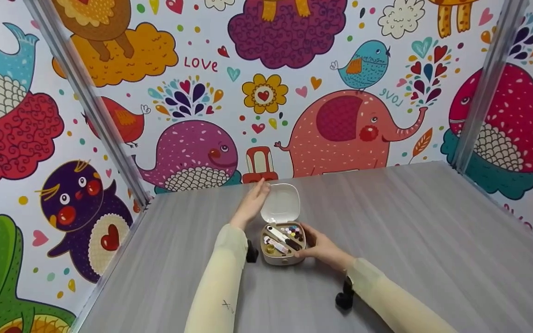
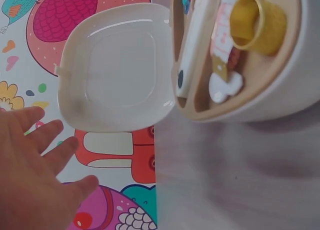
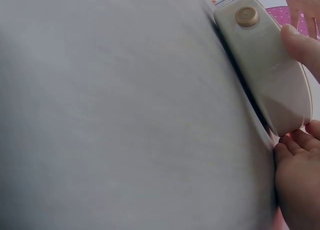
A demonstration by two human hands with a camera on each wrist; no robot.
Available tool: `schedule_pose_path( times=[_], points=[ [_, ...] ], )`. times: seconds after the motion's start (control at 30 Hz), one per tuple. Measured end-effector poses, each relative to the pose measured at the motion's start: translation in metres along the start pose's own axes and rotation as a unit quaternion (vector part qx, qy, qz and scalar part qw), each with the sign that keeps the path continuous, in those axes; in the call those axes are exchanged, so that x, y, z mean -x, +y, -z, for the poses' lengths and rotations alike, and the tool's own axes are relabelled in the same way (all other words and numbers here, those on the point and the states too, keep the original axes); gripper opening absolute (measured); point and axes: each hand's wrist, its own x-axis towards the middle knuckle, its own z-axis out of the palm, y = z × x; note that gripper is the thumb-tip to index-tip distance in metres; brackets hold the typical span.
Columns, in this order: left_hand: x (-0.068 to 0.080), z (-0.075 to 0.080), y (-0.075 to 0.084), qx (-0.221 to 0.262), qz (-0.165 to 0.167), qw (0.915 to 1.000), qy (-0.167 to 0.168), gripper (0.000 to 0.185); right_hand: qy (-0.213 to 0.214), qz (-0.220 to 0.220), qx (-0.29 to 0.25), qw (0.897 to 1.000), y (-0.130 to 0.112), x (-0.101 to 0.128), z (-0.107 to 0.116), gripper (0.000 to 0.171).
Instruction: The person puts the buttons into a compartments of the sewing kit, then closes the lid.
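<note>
A small cream sewing box [image 1: 285, 260] stands on the table with its lid [image 1: 280, 203] raised at the back. My right hand [image 1: 325, 250] grips the box's right side, the thumb by the front corner and the fingers along the side. Beside the lid's left edge is my left hand [image 1: 251, 206], fingers extended and holding nothing; the left wrist view shows them spread apart. Inside the tan divided tray are a gold thimble [image 2: 267, 27], a slim white tool [image 2: 197, 45] with a dark end in the head view, and several coloured buttons [image 1: 293, 231]. A round tan knob [image 3: 246, 16] marks the box's front.
The grey wood-grain table [image 1: 387, 222] reaches back to a wall [image 1: 331, 74] printed with cartoon animals. Metal posts [image 1: 88, 101] stand at the corners. Black devices [image 1: 344, 299] hang under both wrists.
</note>
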Motion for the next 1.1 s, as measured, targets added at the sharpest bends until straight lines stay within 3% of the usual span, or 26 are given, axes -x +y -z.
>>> schedule_pose_path(
  times=[0.5, 0.87, 1.1],
  points=[
    [0.004, 0.004, 0.004, 0.014, 0.007, 0.9999, 0.002, 0.062, 0.007, 0.0, 0.017, 1.0, 0.0, 0.001, -0.005, 0.107],
    [0.008, 0.006, 0.008, 0.01, -0.031, 0.9993, 0.016, 0.056, 0.004, 0.022, 0.013, 1.0, 0.002, 0.002, -0.001, 0.106],
    [0.013, 0.006, 0.005, -0.003, -0.05, 0.9987, 0.008, 0.038, 0.002, 0.023, 0.008, 1.0, 0.002, 0.002, 0.0, 0.106]
  ],
)
